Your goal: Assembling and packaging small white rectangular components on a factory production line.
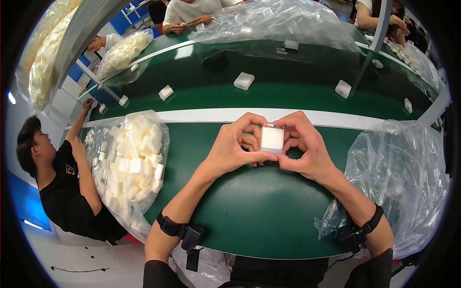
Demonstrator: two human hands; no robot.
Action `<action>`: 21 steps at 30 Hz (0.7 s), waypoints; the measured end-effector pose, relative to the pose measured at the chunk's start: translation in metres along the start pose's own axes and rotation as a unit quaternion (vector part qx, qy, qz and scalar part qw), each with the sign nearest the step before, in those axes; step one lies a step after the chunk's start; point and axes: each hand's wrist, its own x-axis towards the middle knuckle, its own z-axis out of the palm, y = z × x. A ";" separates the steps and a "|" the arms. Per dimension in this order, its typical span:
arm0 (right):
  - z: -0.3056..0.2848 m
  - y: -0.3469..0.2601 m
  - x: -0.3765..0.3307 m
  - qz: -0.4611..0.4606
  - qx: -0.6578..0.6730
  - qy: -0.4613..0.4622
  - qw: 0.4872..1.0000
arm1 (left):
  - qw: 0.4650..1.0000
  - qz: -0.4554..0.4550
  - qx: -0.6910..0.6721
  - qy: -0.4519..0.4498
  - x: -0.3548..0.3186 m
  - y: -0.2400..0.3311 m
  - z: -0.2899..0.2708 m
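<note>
Above the bare worktop [259,206], my left hand [233,146] and right hand [307,149] hold the white block [272,139] between them, fingers curled in at its sides, thumbs near its lower edge. I would press lightly and equally from both sides, leaving its broad face uncovered; beyond lie the rail [206,115] and belt [201,96].

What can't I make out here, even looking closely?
All in the head view:
- White block's far side: turned away from the camera, between left hand and right hand.
- Filled bag's deeper contents: covered by outer pieces.
- White-shirted person's head: cut off by the upper edge.
</note>
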 end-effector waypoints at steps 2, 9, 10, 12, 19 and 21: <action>0.002 -0.007 0.000 -0.003 -0.013 0.011 1.000 | 1.000 -0.008 -0.001 -0.009 -0.001 0.007 0.000; 0.006 -0.012 0.000 -0.016 -0.051 0.035 0.998 | 1.000 -0.010 -0.008 -0.021 -0.004 0.011 0.002; 0.007 -0.012 0.000 -0.015 -0.052 0.031 0.998 | 1.000 -0.009 -0.010 -0.017 -0.004 0.010 0.002; 0.008 -0.011 0.001 -0.019 -0.064 0.032 0.997 | 1.000 -0.004 -0.012 -0.013 -0.005 0.007 0.001; 0.008 -0.002 -0.002 -0.096 -0.094 0.029 0.991 | 0.998 0.034 0.000 -0.047 -0.003 0.003 -0.003; 0.007 0.001 -0.003 -0.081 -0.101 0.052 0.990 | 0.996 0.045 -0.057 -0.048 -0.002 -0.001 0.002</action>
